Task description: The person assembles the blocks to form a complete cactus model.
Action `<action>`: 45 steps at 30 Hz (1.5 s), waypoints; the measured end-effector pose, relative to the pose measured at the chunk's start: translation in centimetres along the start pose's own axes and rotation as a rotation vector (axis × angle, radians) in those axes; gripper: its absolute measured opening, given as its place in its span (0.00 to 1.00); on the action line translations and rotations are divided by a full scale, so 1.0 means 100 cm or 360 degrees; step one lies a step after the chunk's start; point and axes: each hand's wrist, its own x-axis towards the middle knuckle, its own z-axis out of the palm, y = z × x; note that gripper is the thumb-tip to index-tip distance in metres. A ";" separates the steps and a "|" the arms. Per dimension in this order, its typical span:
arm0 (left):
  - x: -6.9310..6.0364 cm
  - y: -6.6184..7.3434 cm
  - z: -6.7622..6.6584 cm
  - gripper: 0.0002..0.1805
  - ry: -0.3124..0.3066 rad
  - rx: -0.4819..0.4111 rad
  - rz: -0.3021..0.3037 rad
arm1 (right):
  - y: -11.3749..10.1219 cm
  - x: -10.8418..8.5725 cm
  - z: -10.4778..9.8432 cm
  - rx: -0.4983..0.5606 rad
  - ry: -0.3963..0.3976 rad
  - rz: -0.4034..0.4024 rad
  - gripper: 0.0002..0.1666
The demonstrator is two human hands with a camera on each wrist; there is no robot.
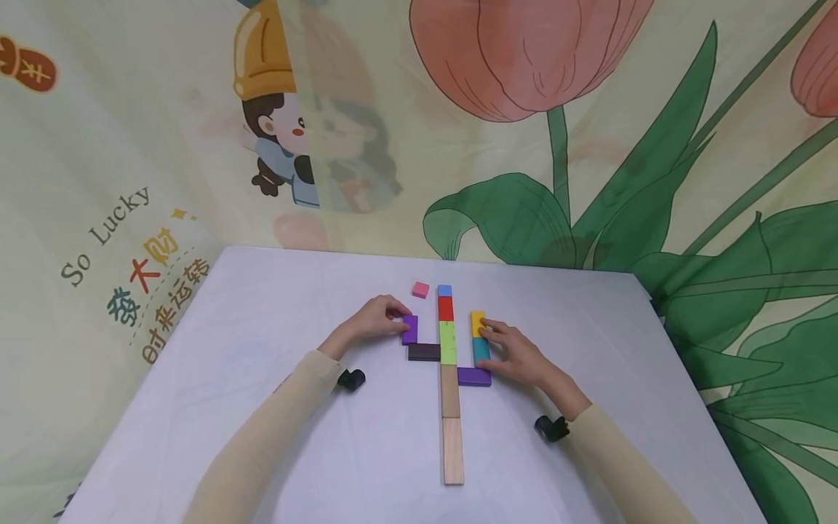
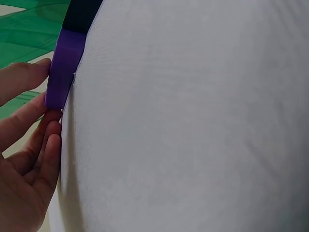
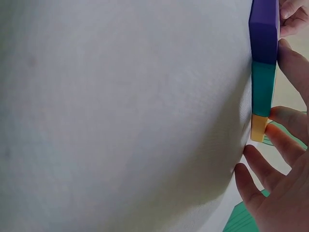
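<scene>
My left hand [image 1: 377, 317] holds an upright purple block [image 1: 409, 330] by its outer side and far end, thumb and index finger on it. In the left wrist view the purple block [image 2: 65, 67] meets a black block [image 1: 424, 352] at its near end. My right hand [image 1: 519, 354] has its fingers spread along a yellow block [image 1: 478, 324] and a teal block [image 1: 481, 352], fingertips touching their outer side. Below the teal one lies a second purple block [image 1: 474, 376], set crosswise. In the right wrist view the teal block [image 3: 263, 89] sits between purple and yellow.
A central column runs from a blue block [image 1: 444, 290] through a red block [image 1: 445, 308] and green blocks [image 1: 448, 342] to two wooden blocks [image 1: 450, 391]. A loose pink block [image 1: 420, 290] lies at the upper left on the white table [image 1: 294, 466].
</scene>
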 end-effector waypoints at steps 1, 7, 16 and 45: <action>0.000 0.000 0.000 0.18 0.0001 0.0001 0.0007 | 0.000 0.000 0.000 0.0001 0.0000 0.0002 0.45; 0.002 0.002 -0.005 0.17 0.0014 -0.0021 -0.0002 | -0.002 0.001 -0.002 0.0002 -0.0001 0.0026 0.46; 0.034 0.014 -0.007 0.21 0.0330 -0.0073 -0.0174 | 0.000 0.001 0.000 0.0019 -0.0011 0.0019 0.46; 0.035 0.010 -0.013 0.10 0.0278 -0.0126 -0.0148 | -0.003 -0.002 -0.002 0.0031 -0.0002 0.0020 0.45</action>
